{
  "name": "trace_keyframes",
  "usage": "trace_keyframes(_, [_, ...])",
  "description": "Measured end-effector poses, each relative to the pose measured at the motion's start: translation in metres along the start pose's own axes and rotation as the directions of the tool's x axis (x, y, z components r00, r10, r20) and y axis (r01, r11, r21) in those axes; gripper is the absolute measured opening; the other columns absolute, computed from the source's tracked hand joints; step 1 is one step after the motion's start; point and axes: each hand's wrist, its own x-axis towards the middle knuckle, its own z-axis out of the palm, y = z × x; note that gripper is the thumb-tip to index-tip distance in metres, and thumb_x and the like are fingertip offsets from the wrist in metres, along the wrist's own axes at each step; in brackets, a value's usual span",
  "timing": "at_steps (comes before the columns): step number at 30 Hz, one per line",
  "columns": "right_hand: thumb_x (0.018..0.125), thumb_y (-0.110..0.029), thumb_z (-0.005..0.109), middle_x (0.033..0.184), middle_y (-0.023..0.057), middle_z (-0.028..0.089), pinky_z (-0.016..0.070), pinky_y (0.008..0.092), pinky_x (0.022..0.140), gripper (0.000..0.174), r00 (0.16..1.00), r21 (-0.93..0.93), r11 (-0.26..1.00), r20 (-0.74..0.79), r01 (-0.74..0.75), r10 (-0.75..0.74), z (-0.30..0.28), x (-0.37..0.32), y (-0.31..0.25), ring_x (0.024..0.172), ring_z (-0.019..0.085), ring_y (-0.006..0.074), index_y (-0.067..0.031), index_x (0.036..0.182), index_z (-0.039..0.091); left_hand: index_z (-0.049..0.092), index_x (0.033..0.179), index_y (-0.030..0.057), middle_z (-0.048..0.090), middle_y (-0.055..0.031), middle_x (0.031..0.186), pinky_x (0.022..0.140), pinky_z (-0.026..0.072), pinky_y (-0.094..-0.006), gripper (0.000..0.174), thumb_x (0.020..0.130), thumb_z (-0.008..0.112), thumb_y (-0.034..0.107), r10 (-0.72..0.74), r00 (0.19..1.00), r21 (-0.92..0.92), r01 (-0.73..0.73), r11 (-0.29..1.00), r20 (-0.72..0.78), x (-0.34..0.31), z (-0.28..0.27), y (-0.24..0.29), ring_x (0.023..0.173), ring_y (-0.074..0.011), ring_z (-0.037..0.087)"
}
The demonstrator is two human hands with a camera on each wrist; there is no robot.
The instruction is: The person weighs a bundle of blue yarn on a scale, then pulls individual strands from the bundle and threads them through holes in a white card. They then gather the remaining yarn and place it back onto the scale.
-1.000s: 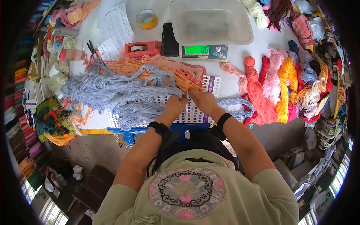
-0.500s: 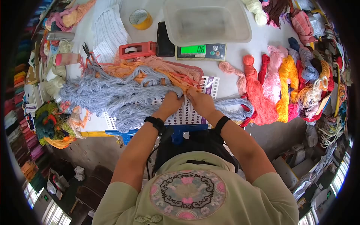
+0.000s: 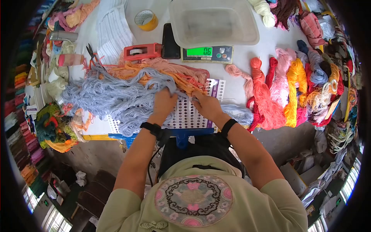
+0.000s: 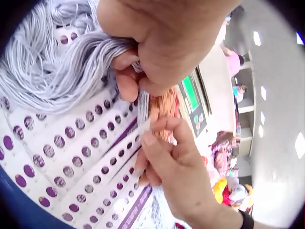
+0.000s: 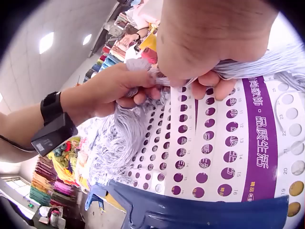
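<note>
A large tangle of light blue thread (image 3: 112,92) spreads over the left half of the table, partly on a white punched card (image 3: 191,114) with rows of holes. My left hand (image 3: 165,102) grips a bunch of this thread, its fingers curled round it in the left wrist view. Some way to the right, my right hand (image 3: 208,106) pinches strands of the same thread over the card. A short stretch runs between both hands, and a tail of blue thread (image 5: 262,64) leaves my right hand toward the right. Orange thread (image 3: 185,79) lies just beyond the hands.
Beyond lie a red tape dispenser (image 3: 143,51), a black phone (image 3: 170,40), and a scale (image 3: 222,54) reading 0.6 under a translucent tub (image 3: 214,23). Red (image 3: 262,96) and yellow skeins (image 3: 295,85) line the right side. A blue clip (image 5: 205,210) holds the card's near edge.
My left hand has moved left, away from my right hand, drawing blue thread with it and widening the gap between them. The loop of blue thread right of my right hand has shortened.
</note>
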Motion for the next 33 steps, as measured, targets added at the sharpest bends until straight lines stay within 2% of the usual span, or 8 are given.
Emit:
trace_keyframes(2, [0.089,-0.028,0.059,0.072,0.0136,0.065,0.0494,0.0475,0.058,0.026,1.000,-0.002,1.000,-0.018,0.002,-0.002,0.002,0.001,0.003,0.067,0.065,0.0351,-0.0169,0.109,0.050,0.066,0.086,-0.0028,0.063,-0.0110,0.062,0.049,0.0473,-0.0299,0.023,0.084,0.060,0.019,-0.432,0.878,-0.369,0.478,0.797,0.205,-0.001,-0.023,-0.007,0.052,-0.0157,0.062])
trace_keyframes(8, [0.089,-0.030,0.059,0.074,0.0144,0.066,0.0501,0.0476,0.059,0.025,1.000,-0.003,1.000,-0.010,-0.011,0.011,0.004,0.003,0.004,0.069,0.065,0.0354,-0.0172,0.109,0.052,0.064,0.078,-0.0042,0.062,-0.0102,0.059,0.051,0.0464,-0.0311,0.031,0.083,0.067,0.027,-0.504,0.774,-0.650,0.614,0.448,0.384,-0.005,-0.021,-0.009,0.050,-0.0154,0.060])
trace_keyframes(11, [0.089,-0.030,0.059,0.073,0.0146,0.066,0.0502,0.0476,0.059,0.026,1.000,0.006,1.000,-0.010,-0.012,0.012,0.003,0.003,0.004,0.069,0.065,0.0358,-0.0173,0.110,0.052,0.064,0.077,-0.0034,0.061,-0.0068,0.060,0.051,0.0436,-0.0290,0.032,0.083,0.069,0.028,-0.485,0.843,-0.495,0.532,0.688,0.232,-0.004,-0.008,-0.007,0.051,-0.0125,0.055])
trace_keyframes(15, [0.089,-0.031,0.060,0.076,0.0146,0.067,0.0506,0.0472,0.060,0.026,0.999,0.002,0.999,0.012,-0.033,0.033,0.004,0.005,0.005,0.070,0.065,0.0356,-0.0169,0.109,0.053,0.065,0.078,-0.0018,0.060,-0.0041,0.063,0.053,0.0431,-0.0287,0.033,0.083,0.071,0.031,-0.485,0.838,-0.544,0.537,0.645,0.252,-0.007,-0.007,-0.007,0.055,-0.0114,0.053])
trace_keyframes(23, [0.088,-0.032,0.060,0.079,0.0146,0.067,0.0508,0.0462,0.066,0.026,0.993,0.125,0.986,0.038,-0.111,0.107,-0.001,0.006,0.002,0.077,0.066,0.0359,-0.0184,0.110,0.056,0.063,0.080,0.0067,0.048,0.0037,0.059,0.047,0.0271,-0.0229,0.027,0.082,0.076,0.030,-0.191,0.650,-0.644,0.758,0.102,0.736,-0.022,-0.017,0.035,0.051,-0.0057,0.039])
trace_keyframes(28, [0.088,-0.034,0.061,0.079,0.0151,0.067,0.0506,0.0467,0.066,0.027,0.993,0.097,0.988,0.036,-0.118,0.115,0.001,0.004,0.003,0.077,0.066,0.0364,-0.0187,0.110,0.056,0.065,0.086,0.0044,0.052,0.0017,0.062,0.048,0.0336,-0.0222,0.021,0.084,0.073,0.025,-0.306,0.860,-0.774,0.504,0.383,0.408,-0.022,-0.012,0.048,0.053,-0.0066,0.045])
trace_keyframes(30, [0.087,-0.035,0.061,0.076,0.0152,0.067,0.0505,0.0476,0.065,0.028,0.994,0.065,0.992,0.016,-0.112,0.111,0.003,0.005,0.003,0.074,0.066,0.0369,-0.0188,0.110,0.056,0.067,0.092,-0.0025,0.060,0.0001,0.067,0.054,0.0439,-0.0307,0.026,0.086,0.069,0.023,-0.249,0.962,-0.516,0.269,0.813,0.111,-0.022,-0.011,0.042,0.057,-0.0145,0.054])
trace_keyframes(33, [0.087,-0.035,0.061,0.074,0.0154,0.066,0.0503,0.0482,0.063,0.029,0.993,0.065,0.992,0.029,-0.112,0.110,0.000,0.004,0.002,0.072,0.065,0.0374,-0.0188,0.111,0.055,0.067,0.084,-0.0006,0.057,0.0007,0.063,0.052,0.0404,-0.0281,0.024,0.086,0.069,0.023,-0.285,0.955,-0.625,0.272,0.732,0.082,-0.022,-0.008,0.043,0.054,-0.0112,0.050])
